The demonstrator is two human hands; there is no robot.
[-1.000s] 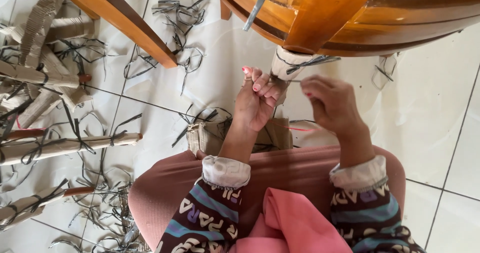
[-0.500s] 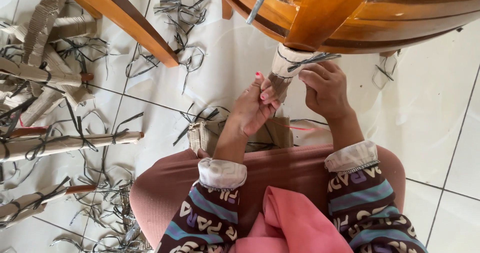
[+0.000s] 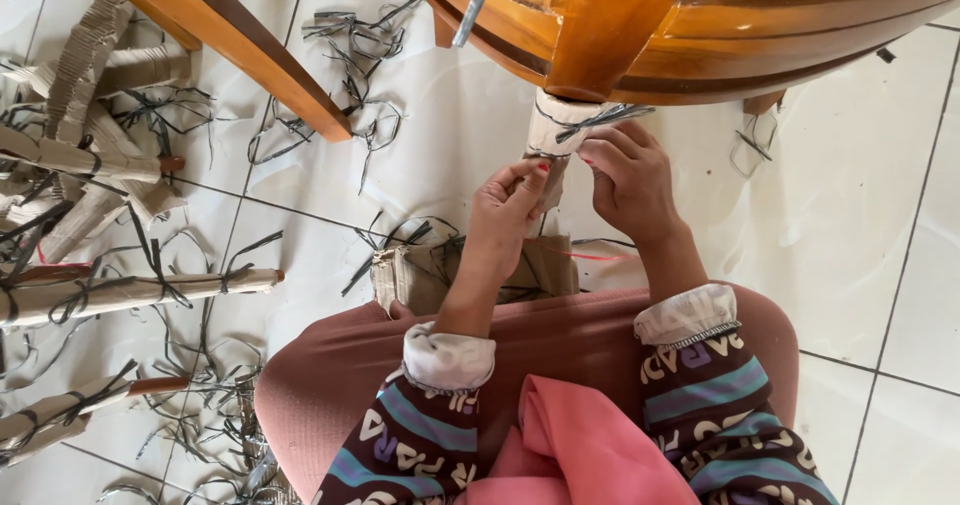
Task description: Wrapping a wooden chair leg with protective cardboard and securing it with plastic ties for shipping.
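Note:
A wooden table leg (image 3: 610, 25) comes down from the round wooden table (image 3: 800, 15). Its lower part is wrapped in pale cardboard (image 3: 548, 130) bound with dark grey strapping (image 3: 600, 118). My left hand (image 3: 505, 215) pinches the lower edge of that cardboard wrap between thumb and fingers. My right hand (image 3: 630, 180) rests against the wrap's right side, fingers curled at the strapping. Both sleeves are patterned with white cuffs. A pink cloth (image 3: 580, 445) lies over my lap.
A folded piece of cardboard (image 3: 420, 270) lies on the white tiled floor (image 3: 880, 225) before my knees. Several cardboard-wrapped legs (image 3: 130, 293) and loose cut strapping (image 3: 350, 55) litter the left side. A slanted wooden bar (image 3: 240, 40) crosses the upper left.
My right hand has moved in from the right onto the wrapped leg. My left hand has shifted slightly down and gripped the wrap's lower edge.

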